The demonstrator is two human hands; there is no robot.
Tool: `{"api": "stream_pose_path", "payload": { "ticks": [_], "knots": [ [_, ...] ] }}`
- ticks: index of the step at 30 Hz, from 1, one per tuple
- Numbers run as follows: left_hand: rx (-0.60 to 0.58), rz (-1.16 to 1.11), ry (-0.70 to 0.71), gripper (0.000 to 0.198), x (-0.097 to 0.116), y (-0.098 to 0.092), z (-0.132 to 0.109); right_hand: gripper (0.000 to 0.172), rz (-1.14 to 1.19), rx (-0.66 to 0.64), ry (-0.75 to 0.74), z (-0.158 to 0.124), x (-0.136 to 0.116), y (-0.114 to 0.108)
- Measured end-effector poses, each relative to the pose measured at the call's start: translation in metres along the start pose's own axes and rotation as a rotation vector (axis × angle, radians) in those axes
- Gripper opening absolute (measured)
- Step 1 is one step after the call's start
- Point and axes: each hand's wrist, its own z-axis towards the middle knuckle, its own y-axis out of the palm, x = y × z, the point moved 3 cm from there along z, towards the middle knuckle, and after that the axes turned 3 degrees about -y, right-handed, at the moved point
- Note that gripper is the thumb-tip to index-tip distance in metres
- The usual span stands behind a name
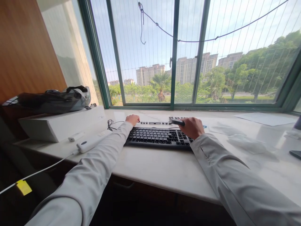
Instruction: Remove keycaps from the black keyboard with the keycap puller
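A black keyboard (160, 138) lies on a white window-side counter (164, 166). Behind it lies a thin row of loose dark keys or a strip (154, 122). My left hand (132, 119) is closed at the strip's left end, just past the keyboard's far left corner. My right hand (191, 127) is closed round a small dark tool (176, 122) that points left over the keyboard's far right part. Both arms wear pale long sleeves.
A white box (61, 125) with a dark bag (54, 100) on top stands at the left. A white device (89, 144) with a cable lies before it. A black cable (110, 125), papers (265, 118) and plastic wrap (244, 141) lie around. A large window (174, 53) rises behind.
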Motion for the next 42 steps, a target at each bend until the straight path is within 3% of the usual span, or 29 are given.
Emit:
{"api": "stream_pose_path", "payload": {
  "ticks": [21,42],
  "knots": [
    [0.044,0.04,0.015,0.024,0.008,-0.008,-0.007,0.04,0.019,-0.013,0.04,-0.001,0.0,0.0],
    [0.091,-0.02,0.014,0.014,0.011,-0.014,-0.011,0.033,0.003,-0.009,0.028,-0.001,-0.002,0.001]
  ]
}}
